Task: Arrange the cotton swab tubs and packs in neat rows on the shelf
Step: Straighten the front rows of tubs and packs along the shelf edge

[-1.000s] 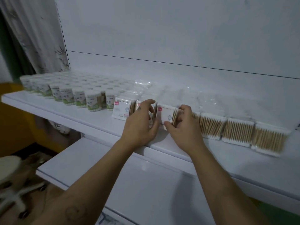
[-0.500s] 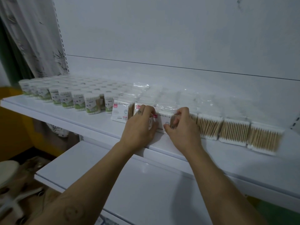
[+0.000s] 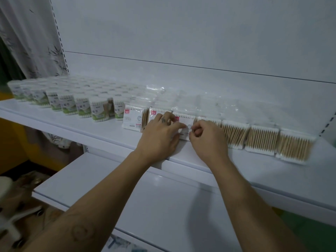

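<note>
Cotton swab pack [image 3: 184,122], label forward in the shelf's [image 3: 91,128] front row, is pinched between both hands (left hand [image 3: 160,135] at its 9 o'clock, right hand [image 3: 207,137] at 3 o'clock, equally near), its long axis seemingly lying along the row.

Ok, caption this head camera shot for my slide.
Both hands, left and right, straighten a labelled swab pack in the shelf's front row.

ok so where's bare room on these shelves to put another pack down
The front strip of the upper shelf is bare before the tubs. The lower shelf shows nothing on it. It is crowded behind: tubs and packs fill the shelf back to the wall, and both hands cover the middle packs.
</note>
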`<state>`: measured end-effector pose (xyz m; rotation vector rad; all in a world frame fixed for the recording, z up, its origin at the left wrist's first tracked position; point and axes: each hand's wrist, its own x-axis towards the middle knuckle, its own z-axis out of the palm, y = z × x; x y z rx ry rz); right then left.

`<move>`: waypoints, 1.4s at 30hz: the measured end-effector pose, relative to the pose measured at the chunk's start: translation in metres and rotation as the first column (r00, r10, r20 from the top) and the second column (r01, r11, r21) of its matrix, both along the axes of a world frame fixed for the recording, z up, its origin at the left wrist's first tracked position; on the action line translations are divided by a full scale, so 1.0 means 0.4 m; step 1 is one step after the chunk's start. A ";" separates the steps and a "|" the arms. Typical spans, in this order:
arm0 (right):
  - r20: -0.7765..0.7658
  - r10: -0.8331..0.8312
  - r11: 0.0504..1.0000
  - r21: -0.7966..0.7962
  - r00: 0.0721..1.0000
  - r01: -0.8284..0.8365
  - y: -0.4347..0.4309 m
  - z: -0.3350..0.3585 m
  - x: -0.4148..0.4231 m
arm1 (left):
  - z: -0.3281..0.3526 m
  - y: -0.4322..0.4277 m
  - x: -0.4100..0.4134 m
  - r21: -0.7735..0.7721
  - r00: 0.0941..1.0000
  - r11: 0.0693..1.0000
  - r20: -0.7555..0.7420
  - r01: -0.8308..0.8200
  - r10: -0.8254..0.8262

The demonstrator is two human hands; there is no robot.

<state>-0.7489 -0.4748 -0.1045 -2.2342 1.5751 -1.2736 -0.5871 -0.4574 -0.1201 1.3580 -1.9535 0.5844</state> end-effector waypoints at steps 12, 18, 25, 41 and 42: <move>-0.351 -0.083 0.997 -0.031 0.933 0.077 0.028 0.068 -0.081 | 0.010 0.002 -0.016 -0.019 0.998 1.000 0.069 0.009 -0.008; -0.529 -0.065 0.996 0.017 0.846 0.087 0.032 0.085 -0.073 | 0.002 -0.009 -0.025 0.011 0.996 1.000 0.086 0.014 -0.015; -0.489 -0.089 0.994 0.016 0.868 0.111 0.029 0.098 -0.076 | -0.002 -0.002 -0.021 0.047 0.998 0.999 0.054 0.021 -0.024; 0.181 0.123 0.987 0.076 0.976 -0.139 0.042 0.145 -0.085 | 0.016 0.023 -0.057 0.035 0.954 0.986 -0.261 0.165 -0.151; 0.247 0.152 0.982 0.070 0.957 -0.174 0.042 0.143 -0.091 | 0.019 0.032 -0.068 0.059 0.919 0.977 -0.355 0.206 -0.173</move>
